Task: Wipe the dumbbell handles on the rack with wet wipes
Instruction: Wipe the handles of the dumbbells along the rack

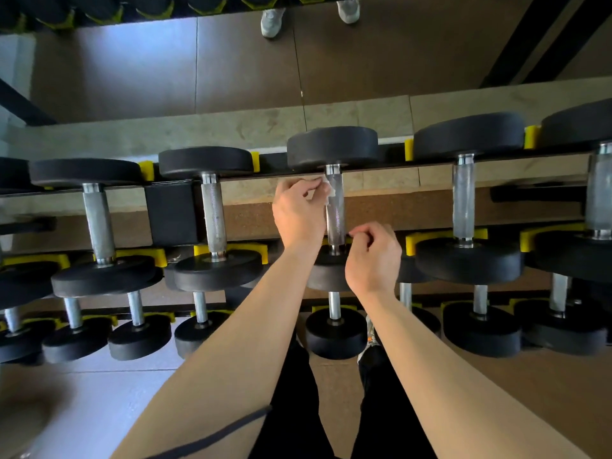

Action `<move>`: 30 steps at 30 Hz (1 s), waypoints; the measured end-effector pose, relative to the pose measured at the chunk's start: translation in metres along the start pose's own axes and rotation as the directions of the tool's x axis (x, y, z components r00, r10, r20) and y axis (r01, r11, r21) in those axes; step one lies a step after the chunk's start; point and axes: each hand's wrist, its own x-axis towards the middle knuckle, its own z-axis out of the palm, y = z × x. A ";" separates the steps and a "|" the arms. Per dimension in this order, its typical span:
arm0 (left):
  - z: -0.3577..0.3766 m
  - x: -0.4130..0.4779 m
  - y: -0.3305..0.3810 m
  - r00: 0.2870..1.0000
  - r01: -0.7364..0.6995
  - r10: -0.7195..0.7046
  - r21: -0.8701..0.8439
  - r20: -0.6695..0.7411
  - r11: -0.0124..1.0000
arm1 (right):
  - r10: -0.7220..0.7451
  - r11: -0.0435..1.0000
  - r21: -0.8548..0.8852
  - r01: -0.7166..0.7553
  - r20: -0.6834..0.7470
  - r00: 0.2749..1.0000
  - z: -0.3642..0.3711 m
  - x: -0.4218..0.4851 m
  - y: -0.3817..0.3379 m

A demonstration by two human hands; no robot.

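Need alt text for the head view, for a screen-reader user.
Seen from above, a person's left hand pinches a white wipe against the steel handle of a dumbbell on a rack. The right hand is curled beside the handle's near end; whether it grips anything is unclear. More dumbbells sit on either side and below.

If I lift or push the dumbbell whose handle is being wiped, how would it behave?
Likely heavy: the dumbbell has thick black heads. It probably will not roll, because yellow cradles seem to seat the heads. Its knurled handle should grip well, though the wet wipe in the left hand may leave it damp.
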 end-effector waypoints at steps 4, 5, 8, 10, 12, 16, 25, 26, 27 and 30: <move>-0.005 -0.008 -0.013 0.996 -0.044 0.041 0.040 0.084 0.998 | 0.027 0.999 -0.024 -0.027 0.012 1.000 0.001 0.001 -0.002; -0.007 -0.009 -0.013 0.994 -0.039 0.037 0.022 0.100 0.999 | 0.035 0.999 -0.032 -0.034 0.014 0.999 0.001 0.002 -0.002; -0.008 -0.005 -0.010 0.992 0.010 -0.006 -0.033 0.127 0.999 | 0.041 0.998 -0.047 -0.039 0.023 0.999 0.002 0.002 -0.002; -0.006 0.002 -0.005 0.992 0.064 -0.055 -0.069 0.117 0.996 | 0.044 0.998 -0.045 -0.043 0.022 0.999 0.002 0.002 -0.002; -0.003 0.009 0.000 0.992 0.099 -0.090 -0.100 0.091 0.990 | 0.047 0.998 -0.050 -0.046 0.014 0.999 0.003 0.002 -0.002; 0.001 0.011 0.002 0.987 0.134 -0.123 -0.099 0.107 0.986 | 0.033 0.998 -0.051 -0.033 0.009 0.999 0.004 0.003 0.000; -0.005 0.005 -0.006 0.983 0.121 -0.114 -0.047 0.142 0.992 | 0.036 0.998 -0.046 -0.035 0.025 0.999 0.004 0.003 0.001; -0.003 0.007 0.000 0.986 0.139 -0.131 -0.073 0.106 0.988 | 0.036 0.999 -0.043 -0.034 0.029 0.999 0.004 0.003 0.001; -0.001 0.009 0.006 0.986 0.156 -0.150 -0.097 0.070 0.983 | 0.035 0.999 -0.041 -0.034 0.033 0.999 0.003 0.003 0.001; 0.004 0.008 0.011 0.985 0.174 -0.172 -0.126 0.029 0.977 | 0.031 0.998 -0.051 -0.030 0.036 0.999 0.003 0.003 0.001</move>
